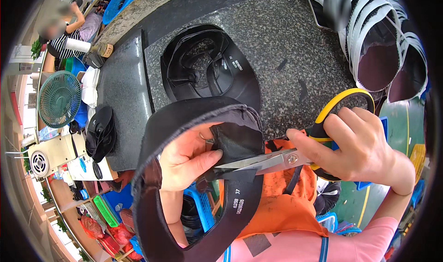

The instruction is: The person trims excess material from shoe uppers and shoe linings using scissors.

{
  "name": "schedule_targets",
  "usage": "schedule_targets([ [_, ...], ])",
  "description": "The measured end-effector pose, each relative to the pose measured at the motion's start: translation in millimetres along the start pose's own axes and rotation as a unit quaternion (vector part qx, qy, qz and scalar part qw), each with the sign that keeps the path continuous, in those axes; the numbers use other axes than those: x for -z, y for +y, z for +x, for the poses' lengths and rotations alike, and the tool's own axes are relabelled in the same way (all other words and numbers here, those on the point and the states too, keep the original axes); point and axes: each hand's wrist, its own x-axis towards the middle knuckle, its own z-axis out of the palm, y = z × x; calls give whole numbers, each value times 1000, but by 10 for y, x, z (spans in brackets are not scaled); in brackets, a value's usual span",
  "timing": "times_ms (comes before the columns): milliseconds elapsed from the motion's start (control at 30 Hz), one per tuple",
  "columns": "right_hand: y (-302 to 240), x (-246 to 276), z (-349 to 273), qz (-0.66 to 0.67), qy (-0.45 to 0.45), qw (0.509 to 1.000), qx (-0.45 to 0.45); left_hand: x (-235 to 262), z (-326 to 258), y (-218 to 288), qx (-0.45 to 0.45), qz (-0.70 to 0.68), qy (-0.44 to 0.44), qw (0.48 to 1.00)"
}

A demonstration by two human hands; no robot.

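My left hand (182,165) reaches through the loop of a black shoe upper (180,116), its thumb and fingers pinching the dark material near the inner edge. In my right hand (353,144) is a pair of scissors (281,161) with yellow and black handles. The blades lie slightly parted across the edge of the upper, their tips close to my left thumb. White print marks the lower strap of the upper. Behind it, several more black shoe uppers (249,79) lie nested on the speckled stone table (286,36).
White-edged shoe uppers (369,36) stand in a row at the far right. Small black scraps (302,90) lie on the stone. An orange apron (272,211) covers my lap. Left are black pieces (100,132), a green fan (60,99) and a seated person (64,38). A blue basket (200,206) stands below.
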Motion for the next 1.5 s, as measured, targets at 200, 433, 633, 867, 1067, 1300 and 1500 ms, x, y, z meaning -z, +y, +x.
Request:
schedule_targets([
  [200, 32, 31, -34, 22, -18, 1000, 1, 186, -176, -30, 95, 240, 43, 965],
  [433, -13, 136, 20, -13, 1, 999, 34, 388, -238, 104, 30, 205, -55, 977],
  [633, -25, 103, 8, -20, 0, 999, 46, -190, -220, 123, 83, 82, 214, 970],
  [867, -2, 28, 20, 15, 35, 998, 48, -30, -327, 191, 178, 99, 163, 965],
  [1067, -1, 5, 39, 13, 47, 997, 54, -41, -268, 207, 147, 122, 137, 972],
  [1300, 23, -90, -70, 80, -32, 996, -3, -107, 51, 150, 33, 89, 100, 990],
  [1500, 69, -238, 9, 115, 1, 990, -83, -150, -1, -58, -79, 117, 189, 972],
])
